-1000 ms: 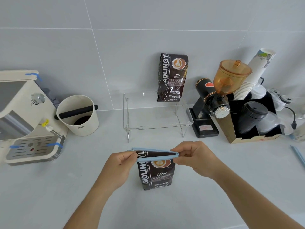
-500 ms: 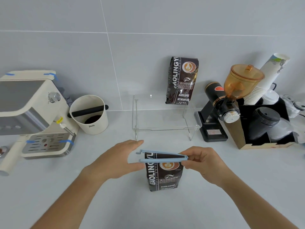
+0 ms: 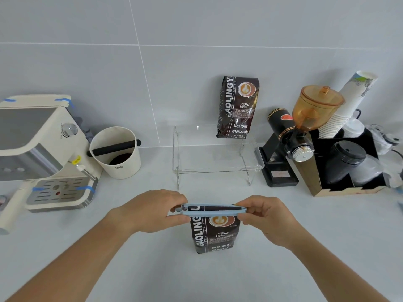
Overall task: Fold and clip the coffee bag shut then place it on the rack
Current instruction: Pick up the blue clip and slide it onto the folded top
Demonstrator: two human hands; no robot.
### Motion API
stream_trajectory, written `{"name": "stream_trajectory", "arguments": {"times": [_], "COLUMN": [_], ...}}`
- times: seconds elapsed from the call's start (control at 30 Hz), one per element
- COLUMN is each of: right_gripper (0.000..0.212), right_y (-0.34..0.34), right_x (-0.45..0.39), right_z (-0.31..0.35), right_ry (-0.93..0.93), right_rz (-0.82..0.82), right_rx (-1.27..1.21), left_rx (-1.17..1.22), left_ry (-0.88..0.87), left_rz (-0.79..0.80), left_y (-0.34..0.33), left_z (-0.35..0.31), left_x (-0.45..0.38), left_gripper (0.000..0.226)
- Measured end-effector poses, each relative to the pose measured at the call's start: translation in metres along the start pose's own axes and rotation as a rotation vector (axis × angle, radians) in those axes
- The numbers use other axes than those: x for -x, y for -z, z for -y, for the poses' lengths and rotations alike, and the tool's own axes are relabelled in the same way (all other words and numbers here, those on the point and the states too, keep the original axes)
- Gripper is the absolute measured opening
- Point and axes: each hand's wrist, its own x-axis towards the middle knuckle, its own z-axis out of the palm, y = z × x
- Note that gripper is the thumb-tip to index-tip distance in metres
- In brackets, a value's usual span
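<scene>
While the dark brown printed coffee bag point(image 3: 214, 233) stands upright on the pale grey table point(image 3: 305, 247), the left hand point(image 3: 152, 211) pinches the 9 o'clock end of the long light-blue plastic sealing clip point(image 3: 212, 210) across the bag's folded top. The right hand point(image 3: 265, 216) grips its 3 o'clock end. At 12 o'clock, the clear acrylic rack point(image 3: 216, 155) carries a second matching coffee bag point(image 3: 238, 106).
</scene>
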Motion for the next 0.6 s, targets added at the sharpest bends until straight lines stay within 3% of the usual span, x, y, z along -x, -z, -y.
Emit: {"name": "stream_trajectory", "arguments": {"times": [0.17, 0.4, 0.6], "right_gripper": [0.038, 0.007, 0.014], "right_y": [-0.001, 0.007, 0.001], "right_x": [0.003, 0.002, 0.003], "right_z": [0.003, 0.014, 0.007], "right_ry": [0.029, 0.389, 0.449], "right_rz": [-0.009, 0.027, -0.07], "right_rx": [0.132, 0.737, 0.71], "left_rx": [-0.057, -0.063, -0.027], "left_ry": [-0.042, -0.059, -0.035], "left_rz": [-0.002, -0.041, -0.082], "left_y": [-0.001, -0.006, -0.012], "left_z": [-0.003, -0.003, -0.001], "left_x": [0.001, -0.002, -0.003], "left_gripper": [0.03, 0.025, 0.028]}}
